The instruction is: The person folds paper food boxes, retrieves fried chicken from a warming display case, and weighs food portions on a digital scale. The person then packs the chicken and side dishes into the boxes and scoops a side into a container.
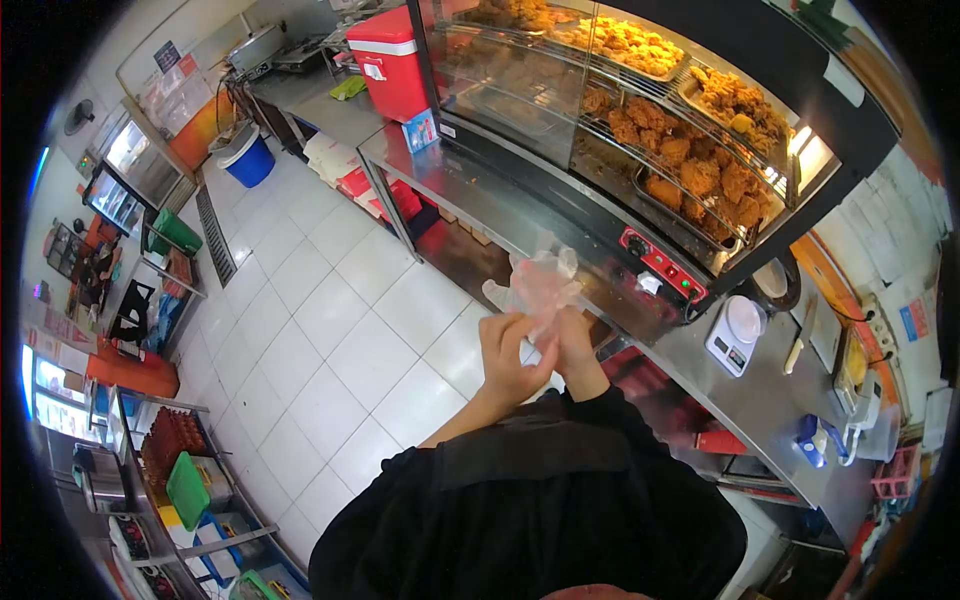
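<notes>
A clear disposable plastic glove (545, 283) hangs crumpled in front of my body, its loose end spread toward the steel counter. My left hand (508, 355) is closed, with bent fingers at the gathered end of the glove. Right beside it, my right hand (574, 342) also grips that end, and its fingertips are partly covered by the plastic. Whether any fingers are inside the glove I cannot tell. Beyond the hands stands a lit glass display warmer (640, 262) with trays of fried chicken (700, 175).
On the steel counter (690, 345) to the right are a white kitchen scale (735, 335), a knife (797, 345) and a blue-and-white box (815, 440). A red cooler (388, 65) stands left of the warmer. A blue bucket (245, 158) and shelving (160, 500) stand on the left.
</notes>
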### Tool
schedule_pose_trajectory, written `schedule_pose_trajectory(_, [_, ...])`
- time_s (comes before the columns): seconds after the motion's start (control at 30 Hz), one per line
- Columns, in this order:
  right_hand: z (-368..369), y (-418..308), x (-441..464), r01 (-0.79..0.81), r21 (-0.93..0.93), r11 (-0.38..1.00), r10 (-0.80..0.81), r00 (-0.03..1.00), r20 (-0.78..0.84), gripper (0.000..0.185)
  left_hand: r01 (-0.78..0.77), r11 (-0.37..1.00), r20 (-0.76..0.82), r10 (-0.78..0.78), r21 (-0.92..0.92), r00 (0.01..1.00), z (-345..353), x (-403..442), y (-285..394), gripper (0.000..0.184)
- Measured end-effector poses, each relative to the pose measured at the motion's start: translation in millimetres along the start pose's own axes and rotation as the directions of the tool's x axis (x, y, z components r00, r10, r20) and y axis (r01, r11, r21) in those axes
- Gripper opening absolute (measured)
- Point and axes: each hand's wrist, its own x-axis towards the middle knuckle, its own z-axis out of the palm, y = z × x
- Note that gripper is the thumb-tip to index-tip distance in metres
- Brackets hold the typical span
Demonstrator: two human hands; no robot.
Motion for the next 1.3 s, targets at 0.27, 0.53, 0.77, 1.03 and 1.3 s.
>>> schedule_pose_trajectory(0.27, [-17,-5,21,-0.027,0.277,0.960,0.108,0.953,-0.282,0.060,0.109,0.994,0.188,-0.105,-0.008,0.977,28,9,-20,0.021])
schedule_pose_trajectory(0.53, [-59,-52,45,0.121,0.499,0.858,0.110,0.906,-0.409,0.056,-0.029,0.996,0.245,0.050,-0.088,0.968,88,22,-15,0.017])
schedule_pose_trajectory(0.77, [-70,-91,71,0.055,0.565,0.823,-0.023,0.998,-0.064,0.051,-0.141,0.953,0.266,0.214,-0.268,0.940,128,25,-11,0.016])
schedule_pose_trajectory(1.03, [-101,-153,160,0.038,-0.854,-0.518,-0.606,0.688,0.398,0.030,0.164,0.962,0.316,-0.089,-0.220,0.945,146,33,-54,0.014])
schedule_pose_trajectory(1.3, [-70,-188,230,-0.700,-0.645,-0.306,-0.729,0.608,-0.314,0.084,0.285,0.872,0.467,-0.074,-0.399,0.881,169,56,-114,0.022])
